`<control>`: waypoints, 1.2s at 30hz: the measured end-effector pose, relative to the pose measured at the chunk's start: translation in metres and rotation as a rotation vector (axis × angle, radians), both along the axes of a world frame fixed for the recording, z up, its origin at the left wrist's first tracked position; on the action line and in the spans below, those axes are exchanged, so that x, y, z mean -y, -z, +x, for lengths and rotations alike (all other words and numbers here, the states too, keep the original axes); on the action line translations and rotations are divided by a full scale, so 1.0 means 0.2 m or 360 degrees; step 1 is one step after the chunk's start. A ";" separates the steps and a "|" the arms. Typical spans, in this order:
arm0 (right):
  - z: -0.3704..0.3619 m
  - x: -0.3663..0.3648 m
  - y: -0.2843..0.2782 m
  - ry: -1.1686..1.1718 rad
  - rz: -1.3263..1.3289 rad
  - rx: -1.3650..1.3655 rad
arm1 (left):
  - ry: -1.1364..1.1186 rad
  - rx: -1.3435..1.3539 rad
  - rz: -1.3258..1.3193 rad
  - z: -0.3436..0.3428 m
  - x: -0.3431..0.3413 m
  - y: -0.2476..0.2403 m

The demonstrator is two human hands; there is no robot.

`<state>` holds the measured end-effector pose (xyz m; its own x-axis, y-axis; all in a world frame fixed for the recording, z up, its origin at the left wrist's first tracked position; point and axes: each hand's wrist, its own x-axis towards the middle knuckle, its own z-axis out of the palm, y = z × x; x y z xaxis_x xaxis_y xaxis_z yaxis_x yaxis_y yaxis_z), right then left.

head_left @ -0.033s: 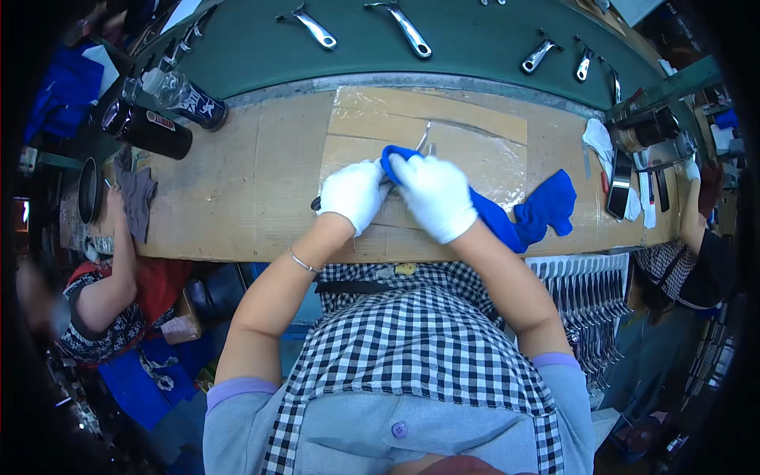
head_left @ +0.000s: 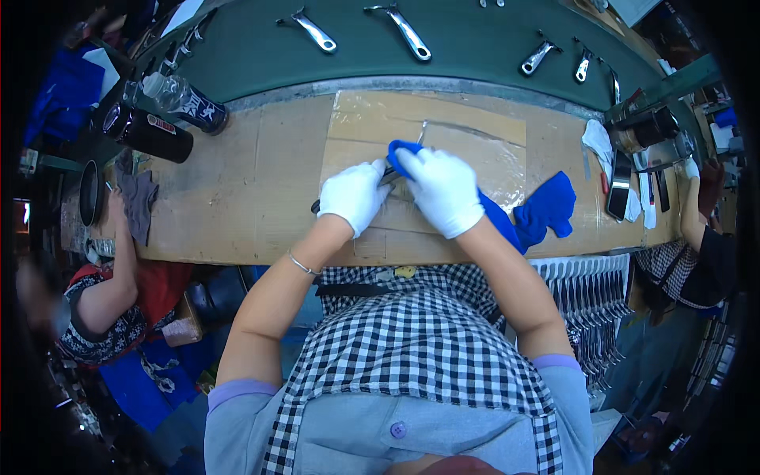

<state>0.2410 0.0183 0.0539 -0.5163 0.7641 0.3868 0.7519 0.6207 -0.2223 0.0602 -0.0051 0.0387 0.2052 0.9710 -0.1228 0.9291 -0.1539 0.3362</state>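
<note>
- While a black flask (head_left: pixel 157 136) and a plastic bottle (head_left: pixel 190 103) sit at the left of the surface (head_left: pixel 237 190), a dark phone-like slab (head_left: pixel 619 186) lies far right.
- Metal handles (head_left: pixel 409 33) lie beyond, on a green strip (head_left: pixel 348 63).
- The slim utensil (head_left: pixel 389 176), partly hidden by gloves and blue cloth (head_left: pixel 550 207), is above the surface's middle, its long axis slanting from dark end near-left to metal tip far-right.
- Left hand (head_left: pixel 354 198): curled round the utensil.
- Right hand (head_left: pixel 445 192): closed, gripping the cloth against it.
</note>
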 end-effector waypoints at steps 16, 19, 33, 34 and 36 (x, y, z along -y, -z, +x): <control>0.45 -0.01 0.25 0.0661 -0.0237 -0.0056 | -0.0090 0.0720 0.0121 0.42 -1.24 -0.19; 0.47 -0.02 0.23 0.0669 -0.0207 -0.0048 | -0.0106 0.0118 -0.0011 0.41 -1.34 -0.10; 0.49 -0.02 0.23 0.0755 -0.0214 -0.0285 | 0.0671 0.0043 0.0198 0.08 0.13 0.02; 0.48 -0.03 0.20 0.0848 -0.0246 -0.0386 | 0.0697 0.0031 0.0195 0.07 0.16 0.03; 0.45 -0.04 0.12 0.0998 -0.0404 -0.0543 | 0.0475 0.0148 0.0064 0.08 0.16 0.03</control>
